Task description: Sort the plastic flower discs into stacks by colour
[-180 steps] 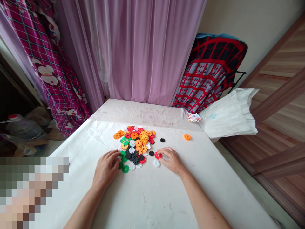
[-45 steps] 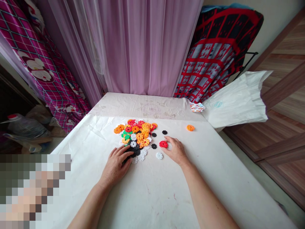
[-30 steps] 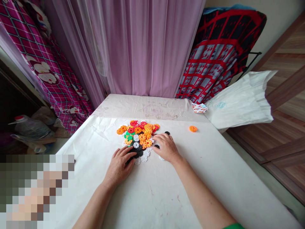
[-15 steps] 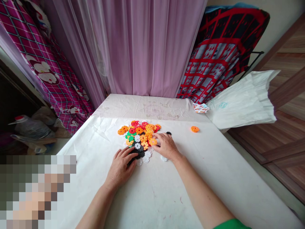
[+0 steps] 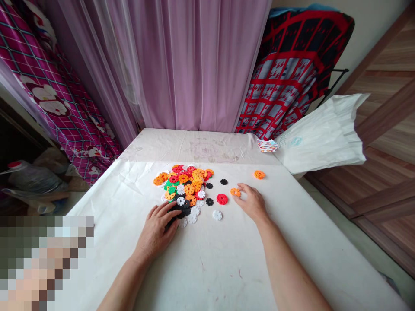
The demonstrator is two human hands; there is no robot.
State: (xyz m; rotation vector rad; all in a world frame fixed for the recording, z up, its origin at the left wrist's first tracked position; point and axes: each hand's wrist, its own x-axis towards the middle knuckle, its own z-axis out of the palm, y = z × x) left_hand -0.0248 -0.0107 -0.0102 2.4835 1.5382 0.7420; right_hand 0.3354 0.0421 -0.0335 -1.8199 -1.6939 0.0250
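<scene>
A heap of notched, flower-shaped plastic discs [image 5: 189, 188] in orange, red, green, white and black lies on the white-covered table [image 5: 207, 268]. My left hand [image 5: 158, 225] rests against the heap's near left side, fingers stretched over black discs [image 5: 184, 212]. To the right of the heap, my right hand [image 5: 251, 201] pinches an orange disc [image 5: 235, 192] between thumb and fingers, close to the tabletop. Between this hand and the heap lie a red disc [image 5: 222, 199], a white disc [image 5: 217, 214] and several black discs [image 5: 209, 201].
Farther right sits another orange disc [image 5: 259, 174]. A white bag [image 5: 324, 138] lies at the table's far right corner, beside a small patterned packet [image 5: 267, 146]. Purple curtains [image 5: 201, 65] hang behind the table. A pixelated patch covers the lower left.
My right hand has moved right, away from the heap, with the orange disc. The red disc and several black ones beside the heap have come into sight. My left hand stays at the heap.
</scene>
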